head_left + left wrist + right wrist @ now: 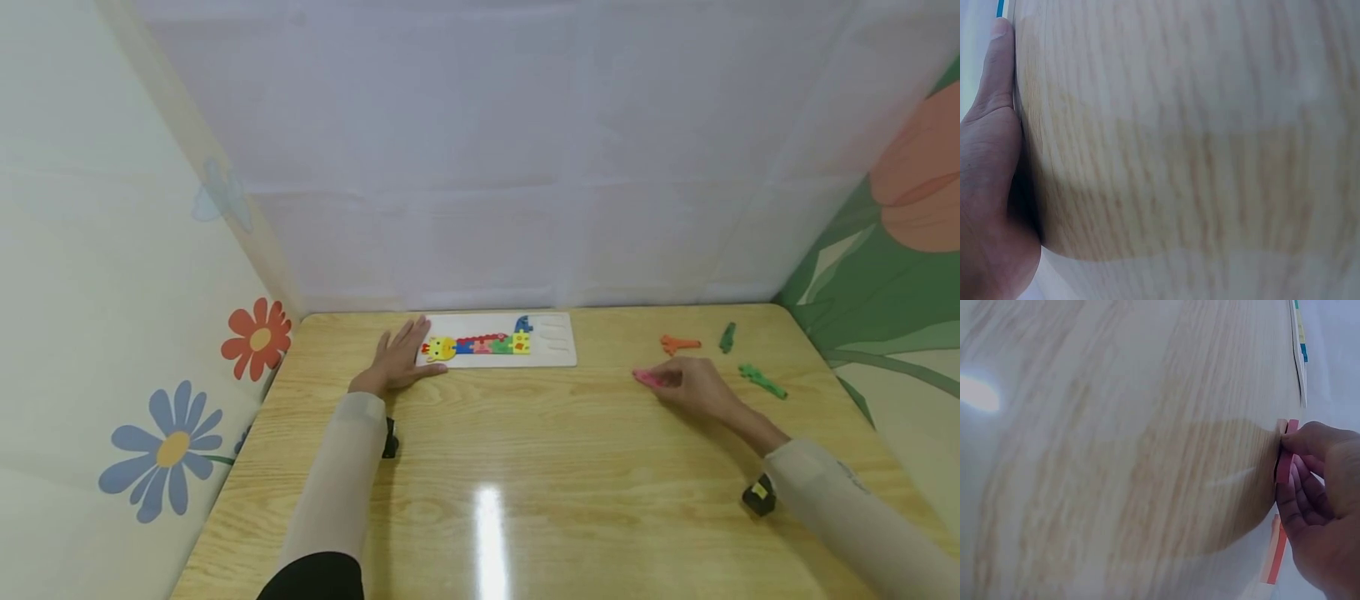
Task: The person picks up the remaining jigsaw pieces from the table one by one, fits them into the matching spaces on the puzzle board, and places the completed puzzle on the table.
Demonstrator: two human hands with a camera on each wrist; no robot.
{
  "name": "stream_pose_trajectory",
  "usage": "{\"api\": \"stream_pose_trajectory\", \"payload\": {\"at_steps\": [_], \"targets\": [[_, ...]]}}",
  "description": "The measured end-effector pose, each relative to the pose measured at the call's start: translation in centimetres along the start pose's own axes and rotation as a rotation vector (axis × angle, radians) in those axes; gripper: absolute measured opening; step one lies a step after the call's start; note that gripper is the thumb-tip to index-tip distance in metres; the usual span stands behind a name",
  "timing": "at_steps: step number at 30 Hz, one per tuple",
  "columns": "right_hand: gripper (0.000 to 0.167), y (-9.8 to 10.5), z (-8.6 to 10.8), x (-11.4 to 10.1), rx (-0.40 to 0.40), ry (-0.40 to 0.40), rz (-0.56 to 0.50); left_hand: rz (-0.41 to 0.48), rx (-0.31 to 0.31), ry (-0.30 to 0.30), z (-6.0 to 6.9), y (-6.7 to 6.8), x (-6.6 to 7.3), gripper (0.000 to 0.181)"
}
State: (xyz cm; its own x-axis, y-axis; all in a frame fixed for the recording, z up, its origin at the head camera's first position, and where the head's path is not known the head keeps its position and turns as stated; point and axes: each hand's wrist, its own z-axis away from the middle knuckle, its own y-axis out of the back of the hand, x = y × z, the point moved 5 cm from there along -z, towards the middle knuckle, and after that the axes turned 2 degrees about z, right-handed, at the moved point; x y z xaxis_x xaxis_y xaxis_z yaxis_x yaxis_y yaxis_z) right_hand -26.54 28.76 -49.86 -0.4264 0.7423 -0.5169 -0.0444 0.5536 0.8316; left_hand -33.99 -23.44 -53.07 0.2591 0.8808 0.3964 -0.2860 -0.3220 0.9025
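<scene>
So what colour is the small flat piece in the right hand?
The piece is pink, clearest in the right wrist view.

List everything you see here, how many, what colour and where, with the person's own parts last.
Table: one, light brown, foreground
Board: one, white, far table edge
Giraffe puzzle: one, multicoloured, on the board
Pink piece: one, pink, table's right half
Orange piece: one, orange, table's right end
Green pieces: two, one darker, table's right end
Large flower prints: three, red and blue left, coral right
Backdrop: one, pale lilac, behind table
Wrist devices: two, black, one per wrist
Black shape: one, black, bottom edge, unidentified
Sleeves: two, pale, on both arms
Left hand: one, board's left end
Right hand: one, pinching the pink piece
</scene>
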Motion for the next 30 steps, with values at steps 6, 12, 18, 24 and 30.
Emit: {"api": "stream_pose_trajectory", "payload": {"at_steps": [6,12,18,24,30], "targets": [[0.021,-0.1,0.1,0.0,0.009,0.02,0.001,0.009,0.01,0.0,0.1,0.1,-0.1,0.117],[0.027,-0.1,0.1,0.0,-0.005,0.001,-0.015,0.014,0.014,-0.001,0.0,0.1,-0.1,0.12],[0.03,-0.1,-0.1,-0.1,-0.03,-0.011,-0.021,0.005,0.005,0.005,-0.1,0.1,-0.2,0.119],[0.033,0.2,-0.7,-0.4,-0.054,-0.033,-0.033,0.005,-0.001,0.005,-0.2,0.0,-0.2,0.117],[0.03,0.6,-1.3,-0.7,-0.037,-0.002,-0.041,0.014,0.008,-0.003,-0.2,-0.1,-0.3,0.118]]}}
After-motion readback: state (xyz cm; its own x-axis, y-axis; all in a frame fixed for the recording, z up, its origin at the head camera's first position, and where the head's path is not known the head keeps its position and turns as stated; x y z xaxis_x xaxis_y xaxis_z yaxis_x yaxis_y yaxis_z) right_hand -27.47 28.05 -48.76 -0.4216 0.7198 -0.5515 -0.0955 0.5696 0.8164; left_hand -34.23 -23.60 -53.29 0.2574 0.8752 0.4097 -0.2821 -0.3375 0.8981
